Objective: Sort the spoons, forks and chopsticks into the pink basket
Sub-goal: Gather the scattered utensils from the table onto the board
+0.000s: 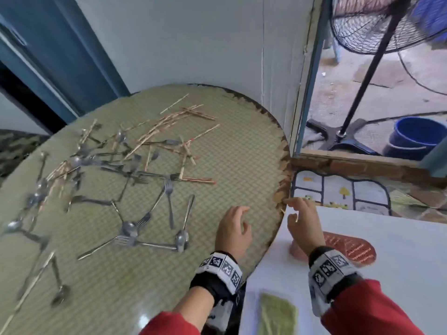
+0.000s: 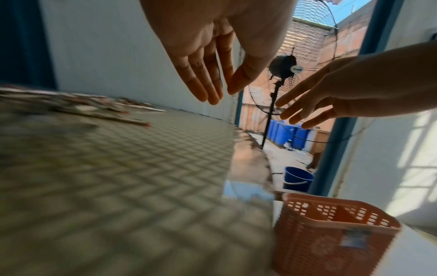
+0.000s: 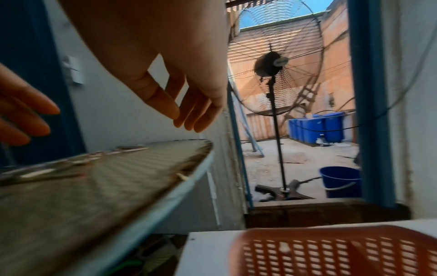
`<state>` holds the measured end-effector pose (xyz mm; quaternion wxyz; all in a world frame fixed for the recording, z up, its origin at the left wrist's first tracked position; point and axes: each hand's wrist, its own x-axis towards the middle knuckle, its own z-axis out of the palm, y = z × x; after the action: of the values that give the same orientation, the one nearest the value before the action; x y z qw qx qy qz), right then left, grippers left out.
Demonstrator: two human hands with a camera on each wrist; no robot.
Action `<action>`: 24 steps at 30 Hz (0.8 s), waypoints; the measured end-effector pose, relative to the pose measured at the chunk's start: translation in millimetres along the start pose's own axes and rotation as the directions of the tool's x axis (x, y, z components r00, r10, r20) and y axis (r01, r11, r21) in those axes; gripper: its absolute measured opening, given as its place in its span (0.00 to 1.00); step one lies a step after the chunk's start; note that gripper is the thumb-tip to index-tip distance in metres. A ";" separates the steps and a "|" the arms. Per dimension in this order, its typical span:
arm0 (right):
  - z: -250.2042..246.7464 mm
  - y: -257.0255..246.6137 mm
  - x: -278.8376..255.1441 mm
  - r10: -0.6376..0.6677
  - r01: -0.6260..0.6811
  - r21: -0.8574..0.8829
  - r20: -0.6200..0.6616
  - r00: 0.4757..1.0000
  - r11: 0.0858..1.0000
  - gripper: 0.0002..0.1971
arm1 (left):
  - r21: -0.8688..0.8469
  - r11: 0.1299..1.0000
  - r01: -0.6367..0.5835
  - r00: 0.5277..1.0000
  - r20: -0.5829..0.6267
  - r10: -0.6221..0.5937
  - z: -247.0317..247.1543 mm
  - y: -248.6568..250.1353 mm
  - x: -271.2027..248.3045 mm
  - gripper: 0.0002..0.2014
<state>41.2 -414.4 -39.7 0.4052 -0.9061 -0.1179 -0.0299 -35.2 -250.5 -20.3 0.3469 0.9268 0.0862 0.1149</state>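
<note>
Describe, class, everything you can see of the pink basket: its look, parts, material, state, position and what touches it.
The pink basket looks like salmon-pink plastic, with walls perforated by rows of small slots and a plain rim. Dividers inside split it into compartments, and what shows of them looks empty. A faded sticker sits on one outer wall. It stands upright on the white surface beside the round table, below the right hand, which is not touching it.

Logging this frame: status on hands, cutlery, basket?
Left hand, right hand open, holding nothing. Cutlery scattered on round table. Pink basket beside it, looks empty. Nothing blocking.
</note>
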 end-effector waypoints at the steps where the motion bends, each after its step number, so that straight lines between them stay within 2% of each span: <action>1: 11.8 -16.2 1.0 -0.036 0.035 0.023 0.034 0.999 0.999 0.19 | 0.008 1.000 0.016 0.999 -0.042 -0.015 -16.1 -13.5 -4.4 0.16; 5: 61.4 -82.0 -7.5 -0.096 0.090 0.039 0.205 0.974 0.995 0.18 | 0.056 0.985 0.163 0.969 -0.195 -0.149 -79.2 -70.0 -32.6 0.12; 9: 114.6 -139.7 -26.3 -0.184 0.153 0.111 0.372 0.910 0.982 0.15 | 0.067 0.953 0.296 0.908 -0.330 -0.259 -132.6 -136.0 -64.0 0.10; 14: 179.7 -192.0 -47.5 -0.218 0.216 0.070 0.552 0.805 0.974 0.13 | 0.087 0.846 0.527 0.783 -0.436 -0.443 -194.2 -206.7 -97.6 0.09; 17: 211.7 -212.8 -57.1 -0.170 0.300 -0.123 0.598 0.783 0.946 0.15 | 0.164 0.727 0.666 0.714 -0.420 -0.560 -223.4 -245.1 -115.0 0.10; 18: 219.5 -218.8 -59.3 -0.132 0.323 -0.217 0.606 0.785 0.921 0.16 | 0.191 0.666 0.721 0.676 -0.406 -0.615 -230.8 -256.0 -120.2 0.12; 20: 233.4 -225.7 -63.2 -0.077 0.342 -0.329 0.613 0.787 0.880 0.18 | 0.207 0.528 0.824 0.565 -0.367 -0.739 -241.6 -273.0 -130.7 0.17; 22: 247.2 -226.3 -66.9 -0.063 0.353 -0.379 0.600 0.797 0.855 0.17 | 0.157 0.451 0.878 0.478 -0.328 -0.815 -247.4 -286.9 -140.0 0.22; 24: 257.2 -225.5 -69.0 -0.034 0.338 -0.420 0.583 0.811 0.842 0.15 | 0.135 0.443 0.886 0.463 -0.291 -0.837 -249.9 -295.1 -146.0 0.23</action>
<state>-90.1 -91.7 -58.3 0.0961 -0.9318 -0.3096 0.1631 -267.0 90.0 -55.2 0.2188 0.7753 0.5924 -0.0076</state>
